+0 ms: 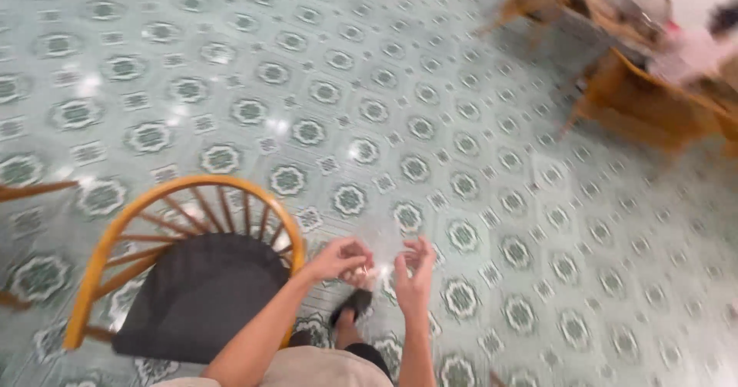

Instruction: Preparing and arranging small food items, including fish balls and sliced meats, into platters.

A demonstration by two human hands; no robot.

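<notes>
- Looking down from the head camera, two bare hands were seen held close together above a tiled floor [477, 133], low in the middle of the frame.
- The left hand [338, 260] was curled, its fingers drawn together around something small and pale at the fingertips; what that small thing [367, 273] was could not be told, as it was blurred.
- The right hand [415, 268] was held just beside the left, palm turned inward, its fingers [421, 247] loosely bent and spread a little apart; whether they touched the small thing could not be told.
- A faint, see-through sheen was noticed between and above the two hands, but it was too blurred to be named.
- A wooden chair [115, 233] with a curved, spindled back and a dark seat cushion [200, 295] was placed just to the left of the hands, near the left forearm.
- Below the hands, a foot in a dark sandal [352, 304] was seen on the floor, with the edge of pale shorts [307, 370] at the bottom of the frame.
- The floor was covered in pale green tiles with a repeated dark green flower-like pattern, with light reflected on it.
- More wooden furniture [646, 102] was seen well apart, at the upper right, blurred.
</notes>
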